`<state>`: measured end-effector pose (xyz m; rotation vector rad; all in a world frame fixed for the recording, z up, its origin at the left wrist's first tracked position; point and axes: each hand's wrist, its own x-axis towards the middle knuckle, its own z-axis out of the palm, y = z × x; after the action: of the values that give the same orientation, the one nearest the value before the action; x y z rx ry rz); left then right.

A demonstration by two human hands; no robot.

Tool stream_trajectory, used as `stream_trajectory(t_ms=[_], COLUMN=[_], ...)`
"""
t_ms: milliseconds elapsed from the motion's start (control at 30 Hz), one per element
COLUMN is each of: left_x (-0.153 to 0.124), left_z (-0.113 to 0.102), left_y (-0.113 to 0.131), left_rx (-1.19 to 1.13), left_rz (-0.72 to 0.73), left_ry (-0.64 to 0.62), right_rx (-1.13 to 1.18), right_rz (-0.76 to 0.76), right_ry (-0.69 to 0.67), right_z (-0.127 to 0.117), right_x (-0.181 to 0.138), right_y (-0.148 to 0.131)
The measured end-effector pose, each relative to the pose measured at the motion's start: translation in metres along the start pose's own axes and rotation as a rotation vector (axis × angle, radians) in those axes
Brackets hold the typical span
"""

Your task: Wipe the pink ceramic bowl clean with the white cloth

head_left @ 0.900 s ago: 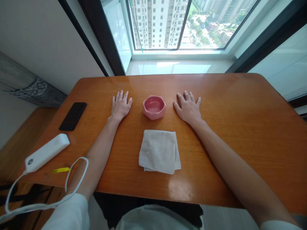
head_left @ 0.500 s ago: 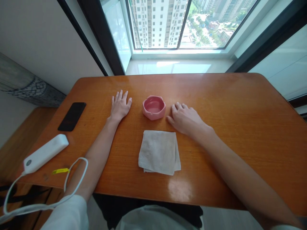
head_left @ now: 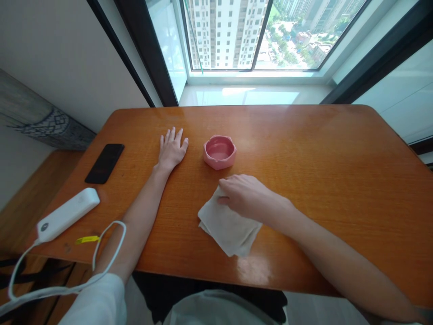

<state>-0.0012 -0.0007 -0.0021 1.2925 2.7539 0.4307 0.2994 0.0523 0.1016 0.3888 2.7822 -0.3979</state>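
The orange-brown wooden tabletop point(head_left: 321, 171) fills most of the frame, its far edge running below a window in the upper part of the picture.

Our two bare forearms cross it from the lower edge. Right of centre, the right hand point(head_left: 246, 196) lies over the cloth point(head_left: 230, 230). Its fingers are curled down onto the cloth's upper left corner, which rises a little into them. The thumb is hidden under the palm, so we judge the grip as closed on that corner without seeing the pinch itself. The left hand point(head_left: 172, 151) lies flat on the wood left of centre, fingers spread, holding nothing.

We take the step in hand to be the taking-up of the cloth. Lifting it cleanly from here would call for a firm hold through all the layers, since a soft folded piece can fall open when raised by one corner.

The cloth sits in the lower middle of the frame, near the tabletop's close edge. It is off-white, looks like nubby towelling, is folded into a rough square of several layers, and lies skewed so that one corner points at the lower edge.

At lower left a white oblong device point(head_left: 67, 214) trails a looping white cable point(head_left: 108, 243). Above it lies a black phone point(head_left: 104, 163), face up. A small pink dish point(head_left: 219, 151) with a notched rim stands just above the right hand, apart from it. A yellow tag point(head_left: 87, 239) lies beside the cable.
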Motion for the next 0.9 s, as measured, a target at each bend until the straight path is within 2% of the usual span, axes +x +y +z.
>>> stream_trajectory(t_ms=[67, 167, 267, 333, 367, 433, 567, 600, 633, 733, 767, 833, 900], left_x=[0.000, 0.000, 0.000, 0.000, 0.000, -0.001, -0.002, -0.002, -0.002, -0.003, -0.003, -0.003, -0.002], left_z=[0.000, 0.000, 0.000, 0.001, 0.001, 0.000, -0.001, -0.002, -0.002, -0.003, -0.002, -0.001, 0.000], left_y=[0.000, -0.001, -0.001, -0.001, 0.000, 0.000, 0.001, 0.002, 0.002, 0.003, 0.003, 0.002, 0.001], left_rx=[-0.004, -0.006, -0.007, -0.002, 0.000, 0.002, -0.002, -0.003, -0.003, 0.002, 0.005, 0.011, 0.015], left_rz=[0.004, 0.011, 0.009, 0.007, 0.007, 0.009, 0.008, 0.006, 0.003, 0.003, 0.005, 0.010, 0.012], left_ry=[0.001, 0.004, 0.005, 0.006, 0.005, 0.007, 0.006, 0.005, 0.003, 0.001, 0.005, 0.011, 0.015], right_rx=[0.105, 0.307, 0.366, 0.346, 0.331, 0.313, 0.251, 0.197, 0.149, -0.020, -0.053, -0.079, -0.067], right_rz=[0.028, 0.178, 0.382, 0.497, 0.511, 0.446, 0.247, 0.196, 0.138, -0.121, -0.161, -0.179, -0.164], right_ry=[0.063, 0.231, 0.572, 0.884, 1.039, 1.268, 1.452, 1.390, 1.259, 0.756, 0.644, 0.552, 0.549], right_z=[-0.022, -0.054, -0.076, -0.082, -0.083, -0.081, -0.062, -0.054, -0.046, -0.019, -0.012, -0.002, 0.002], right_x=[-0.001, -0.012, -0.030, -0.040, -0.044, -0.046, -0.026, -0.017, -0.008, 0.017, 0.023, 0.029, 0.030], right_y=[0.024, 0.057, 0.085, 0.096, 0.099, 0.096, 0.068, 0.060, 0.053, 0.040, 0.038, 0.037, 0.038])
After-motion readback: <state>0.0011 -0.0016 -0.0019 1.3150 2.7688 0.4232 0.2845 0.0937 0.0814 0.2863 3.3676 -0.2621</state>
